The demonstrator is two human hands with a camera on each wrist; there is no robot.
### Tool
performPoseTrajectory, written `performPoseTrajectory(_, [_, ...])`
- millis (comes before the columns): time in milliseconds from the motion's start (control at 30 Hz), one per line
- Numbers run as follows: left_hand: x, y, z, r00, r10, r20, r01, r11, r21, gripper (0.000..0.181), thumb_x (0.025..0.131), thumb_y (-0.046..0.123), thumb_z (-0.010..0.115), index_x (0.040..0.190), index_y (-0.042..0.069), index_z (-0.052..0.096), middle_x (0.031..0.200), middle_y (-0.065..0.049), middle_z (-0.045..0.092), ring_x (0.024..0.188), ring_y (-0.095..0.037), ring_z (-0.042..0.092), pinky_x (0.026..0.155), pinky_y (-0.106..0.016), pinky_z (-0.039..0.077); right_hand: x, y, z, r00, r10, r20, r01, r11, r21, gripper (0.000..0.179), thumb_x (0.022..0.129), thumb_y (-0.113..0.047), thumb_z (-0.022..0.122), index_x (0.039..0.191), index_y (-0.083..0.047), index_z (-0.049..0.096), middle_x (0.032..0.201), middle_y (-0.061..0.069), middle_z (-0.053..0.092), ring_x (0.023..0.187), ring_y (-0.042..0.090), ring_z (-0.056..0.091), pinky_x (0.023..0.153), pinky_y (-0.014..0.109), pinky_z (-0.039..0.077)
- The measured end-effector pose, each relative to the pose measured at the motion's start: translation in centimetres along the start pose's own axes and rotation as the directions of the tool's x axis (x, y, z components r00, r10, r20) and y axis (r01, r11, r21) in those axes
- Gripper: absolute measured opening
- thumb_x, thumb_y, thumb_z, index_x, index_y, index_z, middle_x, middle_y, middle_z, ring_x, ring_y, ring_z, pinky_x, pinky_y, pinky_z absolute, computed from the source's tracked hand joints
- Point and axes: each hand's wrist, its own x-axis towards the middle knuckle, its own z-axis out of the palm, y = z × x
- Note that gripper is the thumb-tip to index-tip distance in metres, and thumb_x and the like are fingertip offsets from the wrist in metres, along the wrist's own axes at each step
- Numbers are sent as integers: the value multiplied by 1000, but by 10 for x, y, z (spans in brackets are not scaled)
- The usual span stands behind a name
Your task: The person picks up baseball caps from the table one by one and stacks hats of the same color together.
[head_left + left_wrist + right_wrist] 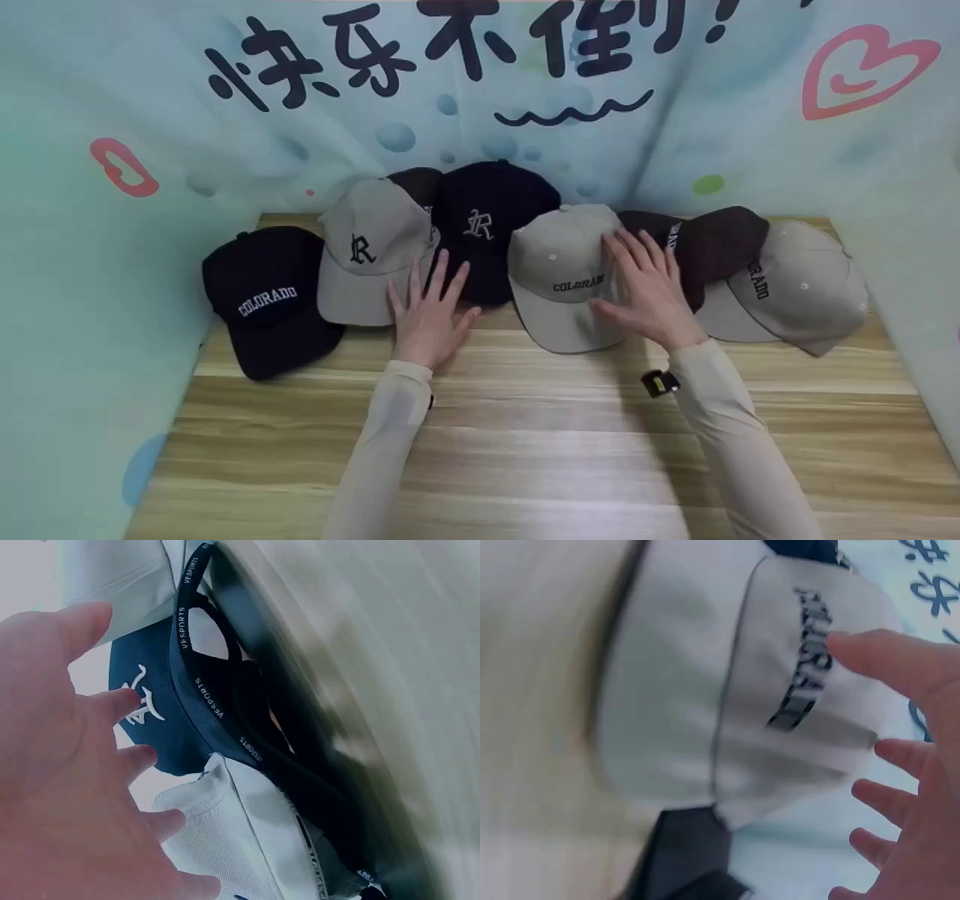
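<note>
My left hand [428, 322], fingers spread, is at the right side of a light grey baseball cap [379, 225] with a black R; its fingers also overlap a navy R cap [495, 202] in the head view. The right hand [646, 289] spreads its fingers over the right side of a light grey COLORADO cap [559, 247]. In the right wrist view the thumb [862, 652] lies over that cap's lettering; whether it touches I cannot tell. Neither hand grips a cap. In the left wrist view the inner band [202, 682] of the navy cap shows under its brim.
A navy COLORADO cap [262, 292] sits at the left end. Right of the hands, a dark brown cap [720, 247] overlaps another light grey cap [810, 285]. Another dark cap [416, 180] is mostly hidden. A printed cloth [712, 150] hangs behind the wooden table [525, 450].
</note>
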Motion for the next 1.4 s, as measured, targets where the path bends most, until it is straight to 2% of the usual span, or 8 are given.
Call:
performPoseTrajectory(133, [-6,-3,-3,1000,-13,9,13,1000,11,66,97,49,50,155,27,24,161,-2,4,144,-38,-5,105,-67,-5,37,-13,-4,996,-60,67,60,998,8,98,77,-38,80,152,-8,26,156,17,21,141,41,11,109,62,4])
performPoseTrajectory(267, [-16,-4,-6,999,-1,40,1,1000,10,64,98,50,48,154,27,27,161,-2,7,144,-37,-4,105,-67,-5,70,-21,-8,976,-109,187,110,994,5,104,73,-38,84,153,-13,24,156,18,18,140,47,9,107,65,3])
performPoseTrajectory(433, [-26,-8,-12,1000,-2,26,2,1000,16,63,98,50,48,153,26,30,160,-2,15,144,-38,3,105,-67,-3,87,-21,-13,951,-114,287,122,992,-10,98,70,-36,85,150,-16,32,147,19,32,131,47,26,100,68,20])
performPoseTrajectory(567, [-27,-13,-15,1000,7,-6,-7,1000,-3,62,98,46,51,152,23,33,159,-7,20,143,-40,8,105,-68,-2,82,-16,-19,962,-87,260,99,994,-34,87,69,-37,86,141,-15,43,131,18,45,115,40,43,87,62,36])
performPoseTrajectory(800, [-28,-32,-21,1000,-2,-13,2,1000,8,59,98,46,50,149,18,40,157,-12,24,142,-41,12,104,-69,0,59,-14,-32,969,-141,205,155,987,-53,79,70,-44,84,134,-15,47,112,15,49,100,35,48,73,56,42])
performPoseTrajectory(1033, [-25,-46,-36,1000,2,-22,-1,999,33,58,99,46,49,147,15,43,154,-15,28,142,-42,11,104,-71,0,24,-18,-44,956,-247,162,248,969,13,73,75,-39,82,132,-9,48,109,16,50,96,34,50,77,52,46])
performPoseTrajectory(1200, [-15,-47,-42,1000,14,3,-14,998,68,59,99,47,47,147,13,42,154,-18,28,142,-43,10,103,-71,0,4,-25,-43,950,-236,203,225,971,79,73,76,-39,82,133,-9,48,108,15,51,92,32,54,75,49,48])
performPoseTrajectory(1400, [-3,-50,-52,998,42,44,-47,990,132,59,99,47,46,147,13,42,154,-18,27,141,-44,11,103,-71,0,-11,-30,-23,953,-206,223,199,978,57,75,75,-41,82,132,-6,48,104,18,52,89,35,54,74,49,49])
